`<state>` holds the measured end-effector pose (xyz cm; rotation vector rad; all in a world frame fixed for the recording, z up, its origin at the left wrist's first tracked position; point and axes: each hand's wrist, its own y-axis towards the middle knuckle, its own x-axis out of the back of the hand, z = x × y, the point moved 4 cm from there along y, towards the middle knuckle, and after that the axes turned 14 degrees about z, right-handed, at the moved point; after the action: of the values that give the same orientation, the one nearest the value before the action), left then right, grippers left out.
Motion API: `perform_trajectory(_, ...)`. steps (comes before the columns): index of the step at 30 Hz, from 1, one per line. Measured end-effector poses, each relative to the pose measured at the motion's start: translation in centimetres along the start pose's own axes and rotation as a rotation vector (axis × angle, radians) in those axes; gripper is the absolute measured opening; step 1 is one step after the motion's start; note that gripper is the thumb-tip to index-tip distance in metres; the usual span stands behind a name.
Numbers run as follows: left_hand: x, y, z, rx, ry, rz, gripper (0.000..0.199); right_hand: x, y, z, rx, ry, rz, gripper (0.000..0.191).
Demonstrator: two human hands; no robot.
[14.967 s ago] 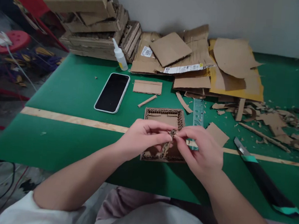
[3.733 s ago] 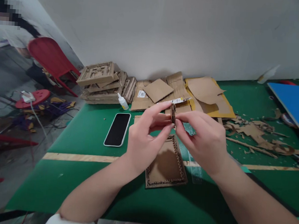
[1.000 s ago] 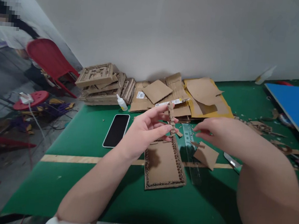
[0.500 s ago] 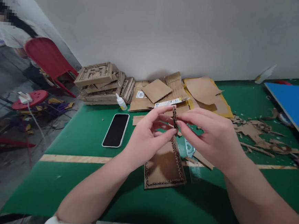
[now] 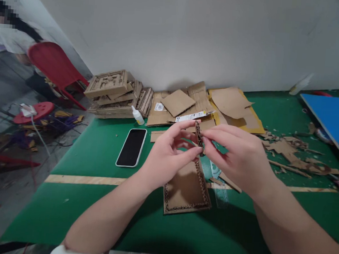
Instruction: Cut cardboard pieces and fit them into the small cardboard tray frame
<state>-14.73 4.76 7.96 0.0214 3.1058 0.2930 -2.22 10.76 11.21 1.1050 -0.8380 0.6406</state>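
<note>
A small strip of corrugated cardboard (image 5: pixel 198 135) is held upright between both hands. My left hand (image 5: pixel 169 154) grips its two ends between thumb and fingertips. From the other side, my right hand (image 5: pixel 237 156) pinches the strip between thumb and index finger. Below them on the green table lies a rectangular cardboard panel (image 5: pixel 185 189) with a raised corrugated border along its edges. My hands hide its far end.
A phone (image 5: pixel 131 148) and a white glue bottle (image 5: pixel 137 116) are on the left, before stacked cardboard pieces (image 5: pixel 113 91). Flat cardboard (image 5: pixel 178 103) lies at the back. Scraps (image 5: pixel 291 150) and a blue board (image 5: pixel 331 124) are right. A person sits far left.
The cardboard strip has tilted slightly, its lower end shifting right. My right hand has moved a little to the right, still pinching it.
</note>
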Motion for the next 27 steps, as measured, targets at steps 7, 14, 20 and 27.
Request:
perform_trajectory(7,-0.22,0.1,0.14,0.06,-0.125,0.037,0.046,0.24,-0.01,-0.06,-0.045,0.063,0.004,0.014)
perform_trajectory(14,-0.1,-0.03,0.04,0.002,0.003,-0.003,0.044,0.26,0.02,0.1,-0.045,0.083,-0.001,0.013)
perform_trajectory(20,-0.04,-0.17,-0.04,-0.017,0.116,-0.004,0.045,0.18,0.09,0.08,-0.046,0.112,0.027,0.014)
perform_trajectory(27,-0.05,-0.3,-0.05,-0.005,0.174,-0.016,0.045,0.1,0.11,0.07,-0.062,0.125,0.039,0.014)
